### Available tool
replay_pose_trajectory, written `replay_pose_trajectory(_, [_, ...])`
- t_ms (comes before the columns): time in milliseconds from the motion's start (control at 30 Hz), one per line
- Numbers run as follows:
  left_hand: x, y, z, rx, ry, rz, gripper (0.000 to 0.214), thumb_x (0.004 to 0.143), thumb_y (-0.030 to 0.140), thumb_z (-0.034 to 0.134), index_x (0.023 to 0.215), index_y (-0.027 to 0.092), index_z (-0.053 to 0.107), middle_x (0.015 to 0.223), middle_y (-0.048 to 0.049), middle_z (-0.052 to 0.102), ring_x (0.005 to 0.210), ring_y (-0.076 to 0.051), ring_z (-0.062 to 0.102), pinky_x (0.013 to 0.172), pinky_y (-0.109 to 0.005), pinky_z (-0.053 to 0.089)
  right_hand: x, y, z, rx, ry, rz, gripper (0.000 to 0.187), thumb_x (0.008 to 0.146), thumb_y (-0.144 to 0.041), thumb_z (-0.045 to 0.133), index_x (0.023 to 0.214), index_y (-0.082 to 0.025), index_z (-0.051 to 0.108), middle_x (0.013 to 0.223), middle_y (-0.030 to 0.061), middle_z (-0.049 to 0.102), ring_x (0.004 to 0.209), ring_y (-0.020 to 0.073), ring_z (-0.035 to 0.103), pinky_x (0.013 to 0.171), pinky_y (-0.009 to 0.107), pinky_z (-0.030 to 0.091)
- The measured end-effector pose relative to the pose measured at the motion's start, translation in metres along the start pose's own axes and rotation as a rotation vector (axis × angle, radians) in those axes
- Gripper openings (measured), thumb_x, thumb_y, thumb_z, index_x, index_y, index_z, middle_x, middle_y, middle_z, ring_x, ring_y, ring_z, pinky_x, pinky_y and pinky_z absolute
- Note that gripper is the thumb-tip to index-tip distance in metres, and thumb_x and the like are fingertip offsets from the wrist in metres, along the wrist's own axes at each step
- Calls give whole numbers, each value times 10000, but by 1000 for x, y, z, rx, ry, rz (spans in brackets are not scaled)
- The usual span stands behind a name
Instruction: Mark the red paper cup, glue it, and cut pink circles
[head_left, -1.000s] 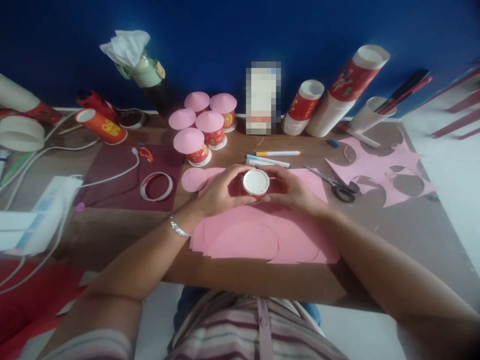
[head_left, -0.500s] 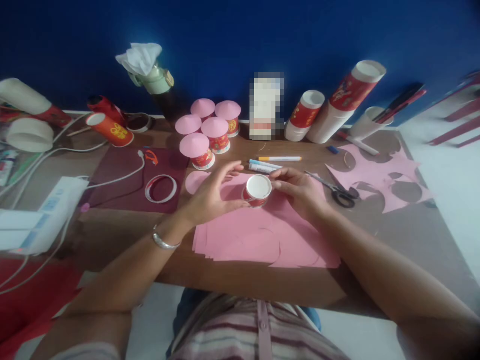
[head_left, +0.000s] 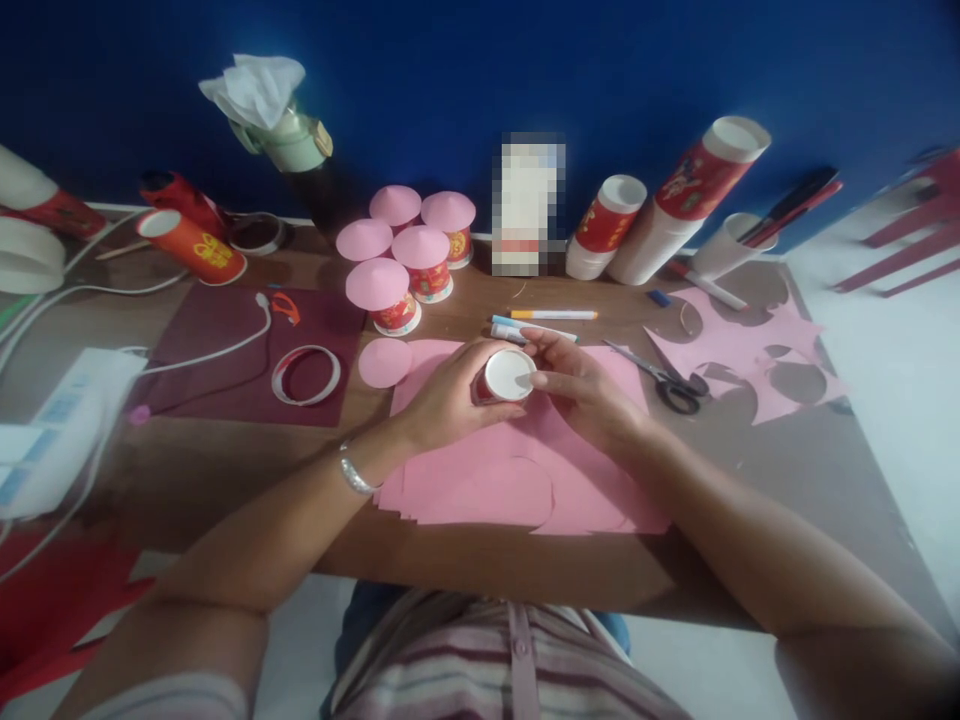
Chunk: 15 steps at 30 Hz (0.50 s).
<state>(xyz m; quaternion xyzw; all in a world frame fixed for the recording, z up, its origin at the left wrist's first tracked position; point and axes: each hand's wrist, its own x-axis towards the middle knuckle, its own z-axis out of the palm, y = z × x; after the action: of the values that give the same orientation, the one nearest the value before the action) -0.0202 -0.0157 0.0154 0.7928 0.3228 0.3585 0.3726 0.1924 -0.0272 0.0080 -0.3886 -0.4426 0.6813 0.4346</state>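
Note:
A short red paper cup [head_left: 510, 376] with its round white end facing up is between my hands, over a stack of pink paper [head_left: 480, 490]. My left hand [head_left: 450, 395] wraps round the cup's left side, thumb along the near side. At the right, my right hand [head_left: 585, 385] has its thumb on the rim and its index finger by the far edge; its other fingers are partly hidden. Left of the stack lies a pink paper disc [head_left: 385, 362]. Behind it stand several red cups topped with pink paper cones [head_left: 377, 286].
Scissors [head_left: 671, 385] and cut pink paper scraps [head_left: 739, 345] lie at the right. Behind the cup are markers [head_left: 555, 315]. Stacked paper cups [head_left: 690, 200] and a pen cup [head_left: 731, 248] stand at the back right. A tape roll [head_left: 306, 376] and power strip [head_left: 71, 430] are left.
My left hand has gone from loosely spread beside the cup to wrapped round it. My right thumb has moved onto the cup's rim. The view has shifted slightly.

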Motion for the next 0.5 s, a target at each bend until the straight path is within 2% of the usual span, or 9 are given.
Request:
replay_pose_trajectory(133, [0, 1, 0, -10, 2, -8, 606, 804, 292, 869, 1340, 255, 588, 1365, -92, 697, 1247, -265, 672, 1080, -467, 537, 1, -2, 0, 92, -16, 38, 605, 722, -289, 879, 1264, -274, 611, 1181, 47, 682, 1065, 222, 667, 977, 406, 582])
replay_pose_trajectory(333, [-1, 4, -3, 18, -11, -30, 579, 803, 263, 866, 1316, 230, 599, 1365, -95, 699, 1259, -256, 670, 1097, -446, 536, 4, -3, -2, 232, 10, 76, 558, 657, -166, 884, 1173, -270, 697, 1085, 6, 718, 995, 170, 677, 920, 306, 571])
replay_pose_trajectory(433, [-2, 3, -3, 29, -13, -44, 598, 816, 297, 857, 1342, 226, 580, 1378, -111, 689, 1267, -272, 669, 1096, -461, 548, 4, 1, -6, 211, 101, 60, 386, 690, -246, 878, 1051, -251, 743, 956, 1, 731, 862, 151, 676, 837, 291, 569])
replay_pose_trajectory(500, [-5, 1, -4, 17, -18, -51, 690, 800, 361, 870, 1396, 229, 548, 1427, -134, 658, 1308, -299, 650, 1111, -484, 548, 3, 2, -9, 74, 225, -31, 213, 784, -363, 834, 936, -239, 748, 828, -5, 704, 746, 138, 638, 742, 281, 548])
